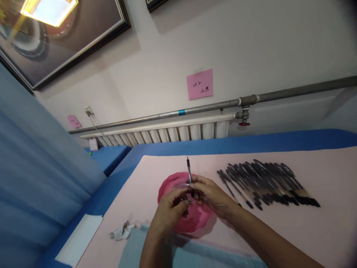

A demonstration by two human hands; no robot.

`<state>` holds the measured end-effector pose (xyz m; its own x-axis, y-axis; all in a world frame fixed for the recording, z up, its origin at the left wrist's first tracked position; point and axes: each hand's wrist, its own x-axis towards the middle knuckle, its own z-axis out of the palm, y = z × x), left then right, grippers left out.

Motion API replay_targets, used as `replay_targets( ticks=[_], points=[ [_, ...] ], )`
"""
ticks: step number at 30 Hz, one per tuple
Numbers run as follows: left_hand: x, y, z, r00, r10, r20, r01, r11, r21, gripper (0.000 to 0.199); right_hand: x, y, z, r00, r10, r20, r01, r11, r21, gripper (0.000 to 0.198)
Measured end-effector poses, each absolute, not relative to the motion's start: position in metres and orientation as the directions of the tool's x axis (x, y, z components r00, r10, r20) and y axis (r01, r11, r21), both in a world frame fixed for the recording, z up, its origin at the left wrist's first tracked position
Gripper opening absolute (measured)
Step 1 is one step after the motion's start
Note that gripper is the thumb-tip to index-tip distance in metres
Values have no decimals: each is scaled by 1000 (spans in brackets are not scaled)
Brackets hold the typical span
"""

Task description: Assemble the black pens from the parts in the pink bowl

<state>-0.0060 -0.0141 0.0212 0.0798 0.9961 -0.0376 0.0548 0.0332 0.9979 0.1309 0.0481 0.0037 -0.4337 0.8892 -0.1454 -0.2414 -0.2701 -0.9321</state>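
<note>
A pen with a clear barrel and black grip points tip-up between the fingers of my right hand, which is closed around its lower part. Close beside it, my left hand has its fingers curled in a pinch; what they hold, if anything, is too small to make out. A pale translucent piece shows at the fingertips of both hands. Below the hands lies a pink scalloped dish, partly covered by them. To the right, several capped black pens lie side by side in a row.
The pink-covered table has a blue edge. Crumpled tissue and a white sheet lie at the left, near a blue curtain. Light-blue cloth is at the front. A radiator and pipe run along the wall.
</note>
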Motion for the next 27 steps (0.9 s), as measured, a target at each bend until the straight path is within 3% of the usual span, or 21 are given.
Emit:
replay_targets(
  ticks=[6, 13, 17, 21, 27],
  points=[
    [-12, -11, 16, -58, 993, -104, -176, 92, 980, 35, 131, 49, 6, -389, 917, -89, -316, -223, -922, 15],
    [-20, 0, 12, -325, 932, -159, -402, 16, 915, 32, 131, 42, 11, -420, 905, -70, -169, -154, -974, 14],
    [-24, -2, 18, -278, 946, -166, -508, 2, 861, 28, 134, 37, 19, -428, 903, 29, -4, 29, -1000, 18],
    [-38, -4, 21, -355, 913, -202, -670, -98, 735, 21, 137, 37, 20, -533, 822, 198, 83, 284, -955, 22],
    [-51, -1, 19, -342, 919, -197, -729, -127, 673, 18, 138, 39, 17, -603, 748, 277, 113, 424, -899, 20]
  ],
)
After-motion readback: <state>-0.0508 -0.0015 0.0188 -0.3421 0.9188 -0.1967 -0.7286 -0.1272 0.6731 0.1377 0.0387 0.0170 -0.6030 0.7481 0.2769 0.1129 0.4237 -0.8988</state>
